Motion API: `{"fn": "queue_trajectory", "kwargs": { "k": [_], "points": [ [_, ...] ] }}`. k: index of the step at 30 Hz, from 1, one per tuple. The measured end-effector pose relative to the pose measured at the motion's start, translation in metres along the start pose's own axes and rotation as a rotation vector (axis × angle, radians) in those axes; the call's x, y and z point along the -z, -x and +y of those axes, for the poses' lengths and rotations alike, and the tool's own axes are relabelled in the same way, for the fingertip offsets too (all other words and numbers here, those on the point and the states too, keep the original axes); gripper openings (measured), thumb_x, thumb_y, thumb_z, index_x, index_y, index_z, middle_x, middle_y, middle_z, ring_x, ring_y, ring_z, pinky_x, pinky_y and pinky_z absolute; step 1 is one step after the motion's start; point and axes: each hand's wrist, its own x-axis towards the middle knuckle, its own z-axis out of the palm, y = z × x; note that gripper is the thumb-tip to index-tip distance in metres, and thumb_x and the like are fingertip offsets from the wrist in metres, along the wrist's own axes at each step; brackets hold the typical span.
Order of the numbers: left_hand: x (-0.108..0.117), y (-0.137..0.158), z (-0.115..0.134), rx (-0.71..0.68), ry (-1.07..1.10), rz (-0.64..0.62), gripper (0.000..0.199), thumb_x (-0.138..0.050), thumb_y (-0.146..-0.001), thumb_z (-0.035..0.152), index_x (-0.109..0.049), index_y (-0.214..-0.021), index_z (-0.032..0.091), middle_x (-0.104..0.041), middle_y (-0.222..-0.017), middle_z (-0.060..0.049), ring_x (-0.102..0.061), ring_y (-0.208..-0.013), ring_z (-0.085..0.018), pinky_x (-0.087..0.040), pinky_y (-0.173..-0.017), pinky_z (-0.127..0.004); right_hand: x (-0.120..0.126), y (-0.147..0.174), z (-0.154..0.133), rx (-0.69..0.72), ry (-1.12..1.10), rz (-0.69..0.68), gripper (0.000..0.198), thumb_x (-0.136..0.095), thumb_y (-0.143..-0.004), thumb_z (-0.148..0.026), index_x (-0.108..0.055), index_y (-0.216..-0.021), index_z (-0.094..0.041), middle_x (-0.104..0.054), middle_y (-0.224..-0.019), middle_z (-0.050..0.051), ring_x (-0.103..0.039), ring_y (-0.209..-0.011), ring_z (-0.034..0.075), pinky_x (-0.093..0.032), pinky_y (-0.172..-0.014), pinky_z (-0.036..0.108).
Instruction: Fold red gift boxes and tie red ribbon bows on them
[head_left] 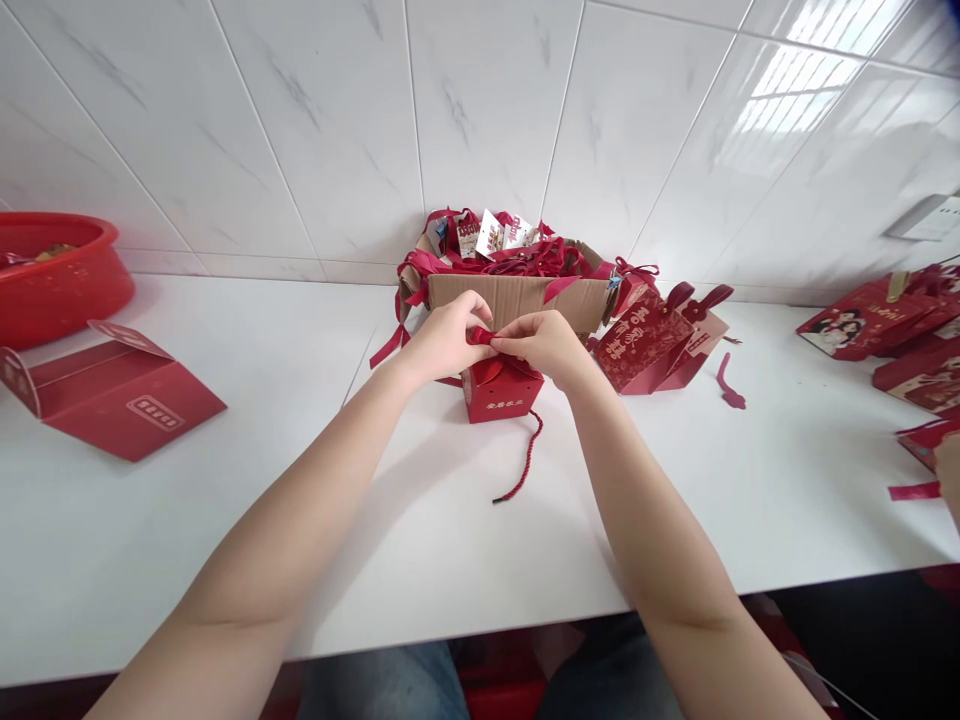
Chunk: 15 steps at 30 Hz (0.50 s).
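A small red gift box [502,398] with gold-coloured characters stands on the white table in front of me. At its top, my left hand [448,338] and my right hand [545,345] meet, both with fingers closed on a red ribbon [484,336]. The fingertips almost touch each other and partly hide the ribbon. From the right side of the box a dark red twisted cord [527,462] trails toward me over the table. Right behind the box is a cardboard carton [517,292] filled with red ribbons and printed tags.
At left lie an unfolded red box [139,405] and a red basin [67,285]. Red gift bags [652,345] stand right of the carton, beside a loose red strip [726,385]. More printed red boxes [870,315] are at far right, near part of another person's arm [949,470]. Behind rises a tiled wall.
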Motion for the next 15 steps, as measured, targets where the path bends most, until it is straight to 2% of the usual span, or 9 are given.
{"fn": "queue_trajectory", "kwargs": {
  "k": [3, 10, 15],
  "points": [
    [-0.0031, -0.0019, -0.0025, -0.008, 0.021, 0.026, 0.032, -0.068, -0.073, 0.029, -0.042, -0.090, 0.022, -0.071, -0.085, -0.001, -0.056, -0.064, -0.014, -0.039, -0.057, -0.026, -0.0004, -0.0001, -0.0001, 0.004, 0.011, -0.005, 0.009, -0.071, -0.070, -0.023, -0.073, -0.072, -0.014, -0.066, -0.064, 0.001, -0.048, -0.054, 0.007, -0.039, -0.054, 0.023],
    [-0.0040, -0.0025, -0.0056, -0.018, 0.005, 0.011, 0.034, -0.067, -0.072, 0.030, -0.040, -0.092, 0.023, -0.070, -0.089, -0.002, -0.057, -0.068, -0.015, -0.038, -0.054, -0.025, 0.0002, 0.0001, -0.0019, 0.054, 0.211, 0.040, 0.014, -0.072, -0.071, -0.029, -0.074, -0.073, -0.015, -0.064, -0.067, 0.002, -0.051, -0.062, 0.011, -0.041, -0.061, 0.026],
    [-0.0019, -0.0016, -0.0071, -0.045, -0.052, -0.013, 0.031, -0.063, -0.075, 0.028, -0.039, -0.093, 0.024, -0.063, -0.075, 0.002, -0.051, -0.062, -0.013, -0.037, -0.051, -0.023, 0.0003, -0.0035, 0.0030, 0.112, 0.366, -0.029, 0.021, -0.063, -0.078, -0.032, -0.069, -0.069, -0.015, -0.060, -0.069, 0.002, -0.048, -0.064, 0.012, -0.038, -0.061, 0.027]
  ]
}}
